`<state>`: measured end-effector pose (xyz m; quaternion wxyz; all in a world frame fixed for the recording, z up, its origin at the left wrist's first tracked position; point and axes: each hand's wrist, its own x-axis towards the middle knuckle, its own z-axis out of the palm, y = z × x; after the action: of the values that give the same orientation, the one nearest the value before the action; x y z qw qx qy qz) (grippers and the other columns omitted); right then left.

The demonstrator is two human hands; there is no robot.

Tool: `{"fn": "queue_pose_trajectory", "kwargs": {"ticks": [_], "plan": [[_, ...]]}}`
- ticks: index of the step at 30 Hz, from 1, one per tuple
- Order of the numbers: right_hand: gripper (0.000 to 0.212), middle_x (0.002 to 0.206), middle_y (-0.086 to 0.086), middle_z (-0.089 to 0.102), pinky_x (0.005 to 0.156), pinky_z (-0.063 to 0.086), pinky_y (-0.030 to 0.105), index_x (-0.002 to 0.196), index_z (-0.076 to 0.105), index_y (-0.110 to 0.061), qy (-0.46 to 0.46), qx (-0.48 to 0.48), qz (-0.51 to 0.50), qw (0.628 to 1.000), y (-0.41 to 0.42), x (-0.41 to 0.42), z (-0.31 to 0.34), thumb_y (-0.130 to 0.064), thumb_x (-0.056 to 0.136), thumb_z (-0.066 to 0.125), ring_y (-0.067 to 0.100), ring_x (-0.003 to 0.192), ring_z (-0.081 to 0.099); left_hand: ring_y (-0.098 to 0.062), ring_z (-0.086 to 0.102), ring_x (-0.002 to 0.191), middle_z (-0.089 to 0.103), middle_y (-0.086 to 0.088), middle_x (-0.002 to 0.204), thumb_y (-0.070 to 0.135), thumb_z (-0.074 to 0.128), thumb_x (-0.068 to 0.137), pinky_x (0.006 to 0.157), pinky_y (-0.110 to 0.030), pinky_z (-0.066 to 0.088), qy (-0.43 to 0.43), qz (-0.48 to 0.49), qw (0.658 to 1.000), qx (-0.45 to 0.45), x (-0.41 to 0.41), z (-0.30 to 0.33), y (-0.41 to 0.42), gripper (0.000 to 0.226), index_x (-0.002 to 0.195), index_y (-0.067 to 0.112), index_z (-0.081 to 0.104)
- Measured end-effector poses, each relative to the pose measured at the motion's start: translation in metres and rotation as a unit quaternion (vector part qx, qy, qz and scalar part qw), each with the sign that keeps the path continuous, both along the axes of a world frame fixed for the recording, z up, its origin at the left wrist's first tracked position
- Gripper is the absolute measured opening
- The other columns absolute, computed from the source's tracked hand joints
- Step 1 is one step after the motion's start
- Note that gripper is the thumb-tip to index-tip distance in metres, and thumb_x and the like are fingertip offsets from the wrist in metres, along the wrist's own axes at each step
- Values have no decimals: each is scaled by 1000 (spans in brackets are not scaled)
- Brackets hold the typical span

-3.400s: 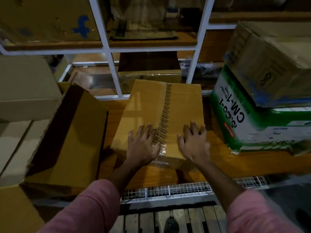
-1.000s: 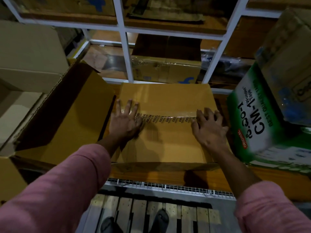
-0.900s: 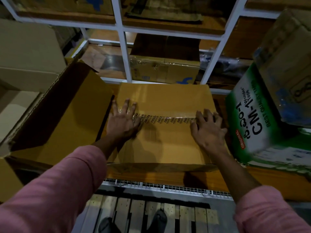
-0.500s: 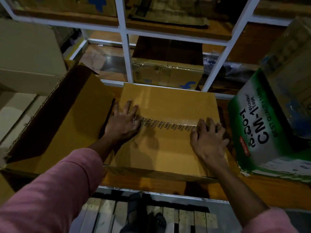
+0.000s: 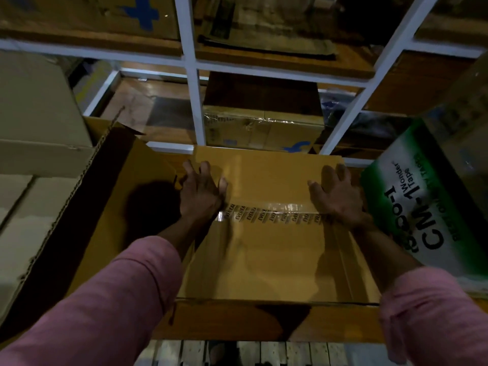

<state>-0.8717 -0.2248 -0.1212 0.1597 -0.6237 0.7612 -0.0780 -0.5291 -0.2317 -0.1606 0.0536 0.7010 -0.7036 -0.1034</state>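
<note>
— Where is the flat brown cardboard box (image 5: 264, 254) lying?

— It is sitting on the wooden tabletop (image 5: 237, 323), between an open brown carton (image 5: 87, 220) and a green-and-white printed carton (image 5: 427, 207) (a strip of printed clear tape (image 5: 272, 215) is running across its top).

— And what are the hands doing?

— The left hand (image 5: 202, 192) is pressing spread fingers onto the box near its left edge. The right hand (image 5: 336, 198) is lying spread near its right edge. Neither is curling round anything.

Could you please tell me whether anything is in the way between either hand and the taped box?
Nothing visible does: the left hand and the right hand both rest on top of the taped box, at the ends of its tape strip.
</note>
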Motion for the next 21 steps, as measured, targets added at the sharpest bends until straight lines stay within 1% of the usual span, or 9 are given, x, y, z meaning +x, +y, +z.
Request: {"fn": "queue_pose_trajectory", "kwargs": {"ticks": [2, 4, 5, 9, 12, 14, 16, 18, 21], "plan": [[79, 167, -1, 9, 107, 35, 66, 148, 23, -40, 2, 10, -4, 1000, -1, -2, -7, -88, 84, 29, 51, 144, 25, -51, 29, 141, 11, -18, 161, 53, 42, 101, 100, -53, 49, 74, 37, 996, -27, -4, 11, 1, 61, 152, 22, 27], [84, 170, -4, 3, 112, 26, 67, 155, 18, -42, 15, 15, 12, 1000, 0, -5, -13, -89, 85, 25, 50, 148, 20, -49, 51, 124, 11, -22, 161, 60, 41, 99, 87, -48, 53, 82, 39, 994, -55, -4, 19, 2, 64, 150, 23, 30], [87, 170, -5, 2, 113, 23, 68, 156, 17, -43, 17, 19, 23, 999, 1, -6, -14, -91, 84, 23, 49, 150, 18, -47, 52, 122, 9, -21, 164, 61, 40, 98, 88, -48, 53, 81, 28, 995, -56, -2, 20, 2, 66, 151, 24, 30], [90, 172, -6, 3, 114, 18, 69, 157, 22, -42, 7, 20, 42, 999, 7, -9, -13, -91, 82, 25, 45, 151, 18, -50, 33, 141, -2, -4, 171, 67, 36, 96, 102, -57, 43, 53, -10, 998, -11, 1, 22, 8, 74, 159, 31, 17], [97, 171, -11, 0, 116, 21, 68, 159, 12, -41, -14, -9, 20, 1000, 18, -6, -5, -89, 77, 32, 46, 150, 20, -53, 37, 137, -8, -1, 171, 69, 36, 97, 98, -55, 46, 25, -1, 1000, -7, 0, 32, 18, 79, 161, 30, 12], [104, 171, -13, -5, 116, 22, 68, 159, -5, -42, -47, -49, 11, 998, 25, -6, 5, -86, 77, 40, 48, 149, 20, -52, 40, 133, -11, -1, 171, 71, 39, 94, 95, -55, 48, 35, 13, 999, -36, 1, 43, 27, 83, 161, 31, 11], [107, 170, -13, -9, 116, 19, 71, 157, -13, -44, -64, -112, 15, 992, 30, -8, 24, -81, 78, 47, 48, 150, 18, -51, 41, 130, -16, 2, 170, 71, 44, 92, 92, -57, 49, 67, 27, 995, -71, 0, 61, 34, 85, 161, 34, 10], [108, 170, -14, -12, 117, 14, 72, 160, -11, -39, -70, -184, 20, 980, 37, -11, 51, -76, 82, 53, 42, 154, 11, -51, 39, 130, -22, 2, 169, 68, 47, 93, 90, -56, 50, 81, 26, 986, -141, -6, 84, 41, 87, 162, 32, 9], [109, 170, -11, -14, 118, 9, 70, 163, -6, -30, -69, -289, 25, 954, 50, -14, 94, -61, 88, 68, 28, 158, 0, -53, 29, 139, -27, -3, 167, 64, 55, 93, 102, -60, 44, 86, 32, 966, -242, -19, 121, 56, 95, 164, 28, 3]]}}
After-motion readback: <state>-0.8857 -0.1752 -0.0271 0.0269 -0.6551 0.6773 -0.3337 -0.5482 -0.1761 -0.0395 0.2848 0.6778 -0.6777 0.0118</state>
